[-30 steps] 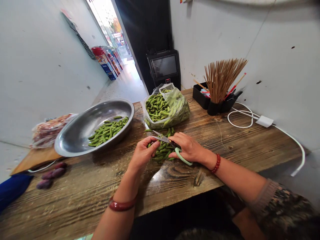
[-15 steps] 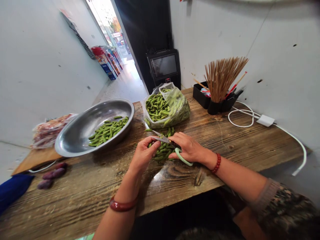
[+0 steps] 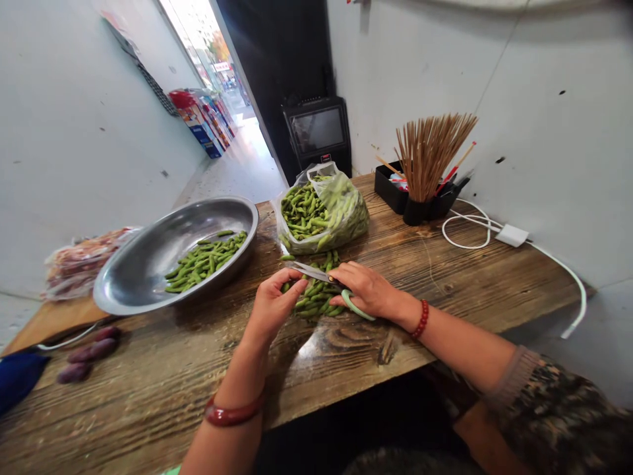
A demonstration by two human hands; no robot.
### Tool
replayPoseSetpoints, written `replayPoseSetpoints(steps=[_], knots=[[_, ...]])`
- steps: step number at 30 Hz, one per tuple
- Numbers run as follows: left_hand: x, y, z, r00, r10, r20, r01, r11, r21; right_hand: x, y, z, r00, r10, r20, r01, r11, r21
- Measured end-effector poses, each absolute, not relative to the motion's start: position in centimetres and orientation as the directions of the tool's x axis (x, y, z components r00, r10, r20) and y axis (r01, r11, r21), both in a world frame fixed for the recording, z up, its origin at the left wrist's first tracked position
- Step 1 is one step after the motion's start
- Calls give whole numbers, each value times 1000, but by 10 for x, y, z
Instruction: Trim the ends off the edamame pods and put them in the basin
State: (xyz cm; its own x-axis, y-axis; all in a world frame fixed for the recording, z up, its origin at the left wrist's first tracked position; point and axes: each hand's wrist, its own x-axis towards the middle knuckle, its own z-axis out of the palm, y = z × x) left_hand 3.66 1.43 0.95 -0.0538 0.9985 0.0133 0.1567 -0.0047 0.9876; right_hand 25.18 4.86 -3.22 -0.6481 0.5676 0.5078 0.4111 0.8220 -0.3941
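My right hand (image 3: 363,290) grips a pair of scissors (image 3: 316,272) with pale green handles, its blades pointing left and nearly closed. Close to the blade tips, my left hand (image 3: 277,297) pinches a green edamame pod (image 3: 285,287), mostly hidden by the fingers. Under and between both hands lies a loose pile of edamame pods (image 3: 316,302) on the wooden table (image 3: 198,376). Just behind the pile sits a clear plastic bag (image 3: 346,211) full of pods. To the left, a wide steel basin (image 3: 138,264) holds more pods on its right side.
Several purple oblong roots or fruits (image 3: 91,353) lie at the left, near a blue cloth (image 3: 22,379) and a bagged reddish food (image 3: 82,260) on a board. Back right stand a black holder (image 3: 416,211) of wooden skewers (image 3: 432,155) and a white cable (image 3: 558,267).
The scissor blades have come closer together, and my left hand has drawn slightly away from them with the pod. The whole view has shifted a little to the right.
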Motion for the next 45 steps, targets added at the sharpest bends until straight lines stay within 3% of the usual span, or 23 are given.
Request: replayPoseSetpoints(steps=[6,12,45], knots=[[30,17,6,-57,993,-102,-123,94,988,254,48,-26,-593,602,535,414,797,-439],[34,17,10,12,994,-108,-306,106,946,253,45,-25,-613,581,536,375,810,-450],[37,17,7,52,994,-101,-321,113,940,250,45,-33,-642,543,541,410,840,-356]])
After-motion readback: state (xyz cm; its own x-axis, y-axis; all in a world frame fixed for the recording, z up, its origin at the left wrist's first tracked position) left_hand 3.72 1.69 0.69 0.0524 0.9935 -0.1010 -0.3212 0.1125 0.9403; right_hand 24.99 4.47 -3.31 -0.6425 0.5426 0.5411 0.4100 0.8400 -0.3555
